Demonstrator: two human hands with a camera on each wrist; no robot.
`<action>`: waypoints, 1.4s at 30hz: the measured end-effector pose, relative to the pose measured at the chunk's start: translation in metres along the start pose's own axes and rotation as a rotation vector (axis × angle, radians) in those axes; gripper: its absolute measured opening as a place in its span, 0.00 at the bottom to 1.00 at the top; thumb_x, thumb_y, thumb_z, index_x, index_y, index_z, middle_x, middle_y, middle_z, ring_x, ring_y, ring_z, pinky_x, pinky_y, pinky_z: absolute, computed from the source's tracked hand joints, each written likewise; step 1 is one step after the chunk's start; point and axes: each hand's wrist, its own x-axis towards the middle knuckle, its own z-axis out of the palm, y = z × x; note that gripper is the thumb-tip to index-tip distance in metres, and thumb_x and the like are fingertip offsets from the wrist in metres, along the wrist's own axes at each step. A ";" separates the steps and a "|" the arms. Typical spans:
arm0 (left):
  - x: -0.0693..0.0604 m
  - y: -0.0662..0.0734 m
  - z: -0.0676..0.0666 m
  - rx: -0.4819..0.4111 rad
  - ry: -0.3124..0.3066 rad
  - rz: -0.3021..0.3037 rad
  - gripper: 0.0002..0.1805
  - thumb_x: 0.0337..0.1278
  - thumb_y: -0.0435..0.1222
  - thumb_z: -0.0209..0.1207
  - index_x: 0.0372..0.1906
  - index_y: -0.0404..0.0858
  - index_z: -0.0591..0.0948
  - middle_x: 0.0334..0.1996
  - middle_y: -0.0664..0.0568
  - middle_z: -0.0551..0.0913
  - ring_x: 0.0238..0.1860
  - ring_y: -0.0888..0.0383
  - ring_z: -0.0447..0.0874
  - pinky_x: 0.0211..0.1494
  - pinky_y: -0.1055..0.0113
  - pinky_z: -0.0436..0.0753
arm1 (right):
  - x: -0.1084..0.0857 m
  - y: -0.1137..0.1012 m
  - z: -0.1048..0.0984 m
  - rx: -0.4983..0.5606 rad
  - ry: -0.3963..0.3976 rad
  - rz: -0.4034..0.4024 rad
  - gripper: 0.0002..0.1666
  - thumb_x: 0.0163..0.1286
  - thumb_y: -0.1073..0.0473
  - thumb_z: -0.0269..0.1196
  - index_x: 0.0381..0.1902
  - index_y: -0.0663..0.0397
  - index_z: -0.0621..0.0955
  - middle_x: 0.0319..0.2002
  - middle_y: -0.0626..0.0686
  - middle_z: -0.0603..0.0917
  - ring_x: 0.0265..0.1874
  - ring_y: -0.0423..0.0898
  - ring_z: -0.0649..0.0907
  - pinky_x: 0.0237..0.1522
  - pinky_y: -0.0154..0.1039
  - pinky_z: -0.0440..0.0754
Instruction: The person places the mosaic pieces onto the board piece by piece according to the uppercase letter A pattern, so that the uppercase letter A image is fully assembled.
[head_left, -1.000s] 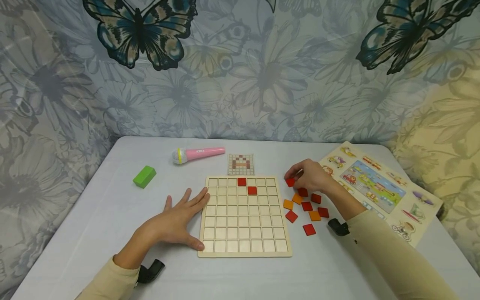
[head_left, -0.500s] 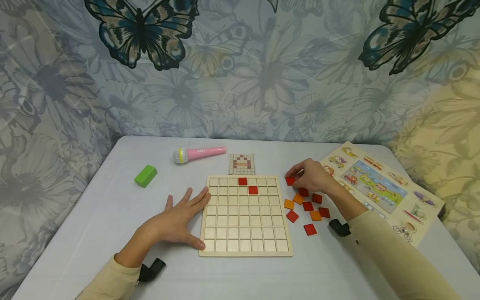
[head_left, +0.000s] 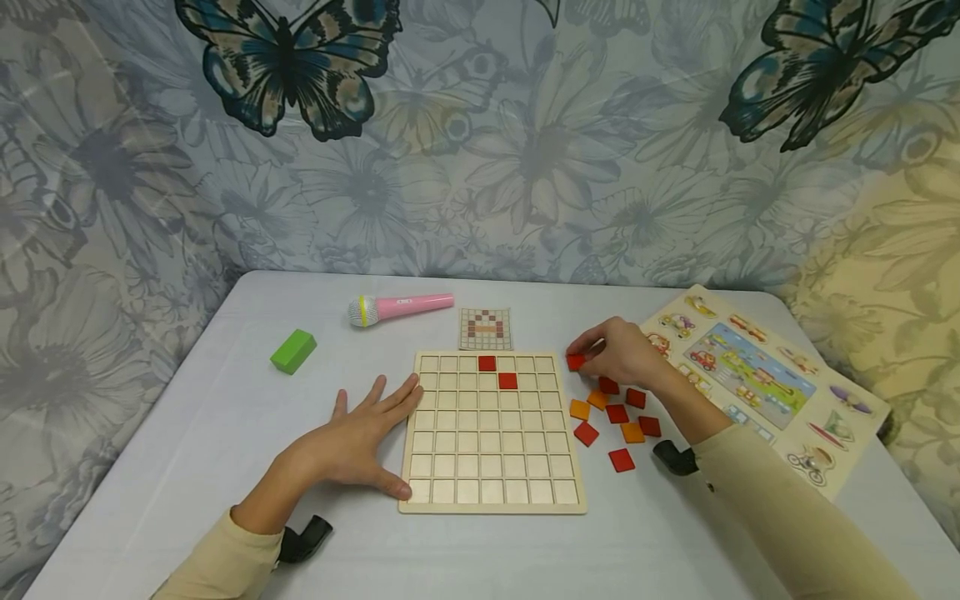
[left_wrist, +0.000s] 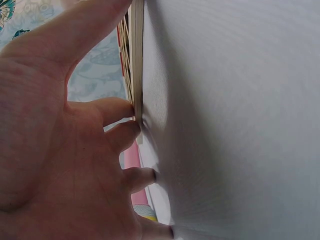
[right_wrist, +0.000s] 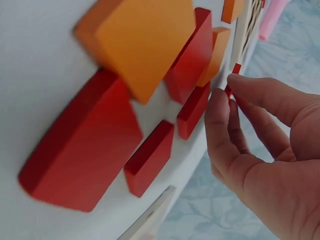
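Note:
A wooden grid board (head_left: 495,508) lies mid-table, with one red tile (head_left: 487,363) in its top row and another red tile (head_left: 507,381) in the second row. My left hand (head_left: 360,442) is spread flat at the board's left side, thumb and fingertips touching its edge. To the right of the board's top corner, my right hand (head_left: 618,354) pinches a red tile (head_left: 575,362) between thumb and fingers. In the right wrist view that tile (right_wrist: 236,70) is mostly hidden by the fingertips. Several loose red tiles (head_left: 622,460) and orange tiles (head_left: 632,432) lie below the right hand.
A small pattern card (head_left: 484,329) lies behind the board, with a pink toy microphone (head_left: 412,306) to its left. Farther left sits a green block (head_left: 293,351). A picture puzzle board (head_left: 840,379) lies at the right, partly behind the right forearm.
My right hand has shifted slightly left with the red tile between its fingers. The left hand keeps its place at the board's edge. The whole head view has drifted a little.

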 end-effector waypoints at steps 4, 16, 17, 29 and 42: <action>0.000 0.000 0.000 0.005 0.001 -0.001 0.74 0.34 0.61 0.81 0.86 0.47 0.49 0.87 0.58 0.38 0.85 0.36 0.30 0.69 0.16 0.30 | -0.001 -0.005 0.002 0.000 0.009 0.003 0.16 0.63 0.64 0.73 0.49 0.55 0.91 0.45 0.58 0.90 0.43 0.51 0.84 0.40 0.39 0.83; 0.001 -0.001 0.002 0.011 0.005 0.004 0.74 0.35 0.61 0.81 0.86 0.47 0.49 0.86 0.58 0.38 0.85 0.36 0.31 0.69 0.16 0.30 | 0.000 -0.025 0.013 0.055 0.032 0.023 0.17 0.57 0.64 0.76 0.46 0.55 0.91 0.41 0.56 0.90 0.38 0.50 0.85 0.36 0.39 0.83; 0.001 -0.001 0.002 0.011 0.006 0.005 0.74 0.34 0.61 0.81 0.86 0.47 0.49 0.86 0.58 0.38 0.85 0.36 0.31 0.69 0.16 0.30 | 0.000 -0.027 0.014 0.058 0.029 0.022 0.17 0.57 0.64 0.76 0.46 0.55 0.91 0.41 0.56 0.90 0.38 0.50 0.85 0.36 0.39 0.83; -0.001 0.001 -0.001 -0.011 0.012 0.010 0.75 0.33 0.61 0.81 0.86 0.45 0.50 0.87 0.56 0.39 0.84 0.33 0.32 0.68 0.15 0.29 | 0.006 -0.061 0.037 0.072 0.018 -0.061 0.14 0.55 0.67 0.76 0.41 0.53 0.92 0.38 0.53 0.91 0.34 0.46 0.86 0.36 0.39 0.84; 0.000 0.001 0.001 -0.001 0.012 0.004 0.75 0.33 0.60 0.82 0.86 0.46 0.50 0.86 0.57 0.39 0.85 0.35 0.31 0.69 0.17 0.29 | 0.015 -0.088 0.053 0.087 -0.057 -0.081 0.13 0.55 0.68 0.75 0.39 0.50 0.93 0.39 0.51 0.91 0.39 0.47 0.84 0.39 0.39 0.84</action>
